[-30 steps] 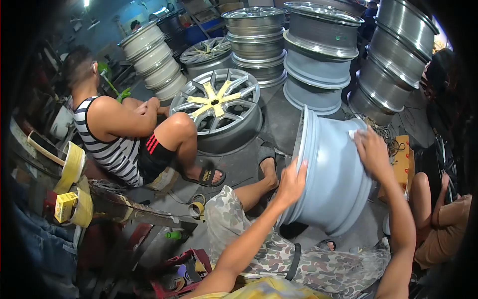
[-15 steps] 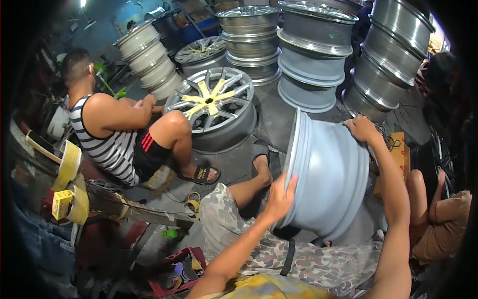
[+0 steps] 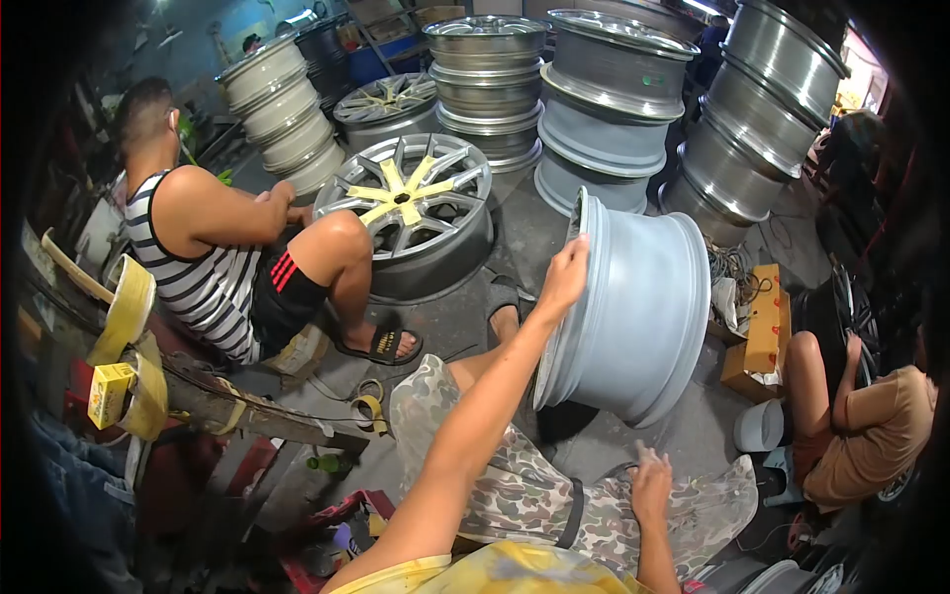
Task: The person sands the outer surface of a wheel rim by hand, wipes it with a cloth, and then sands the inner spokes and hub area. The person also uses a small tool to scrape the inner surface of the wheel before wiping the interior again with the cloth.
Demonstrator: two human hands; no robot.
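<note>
A large grey wheel rim (image 3: 643,307) stands tilted on its edge on the floor, in front of the camouflage-clad legs. My left hand (image 3: 567,275) grips the near left flange of this rim at its upper part, fingers wrapped over the edge. Away from the rim, my right hand (image 3: 650,483) is over my right leg, below the rim's lower edge, with its fingers apart and nothing in them. The far face of the rim is hidden from view.
A co-worker (image 3: 198,238) sits at left beside a spoked wheel with yellow tape (image 3: 401,198). Stacked rims (image 3: 609,119) stand behind. At right are a cardboard box (image 3: 767,317), a grey bucket (image 3: 759,426) and another seated person (image 3: 866,426). Tape rolls (image 3: 371,406) lie left of my legs.
My right hand has let go of the rim's far upper edge and come down near my leg. My left hand has moved up along the near flange, and the rim stands more upright.
</note>
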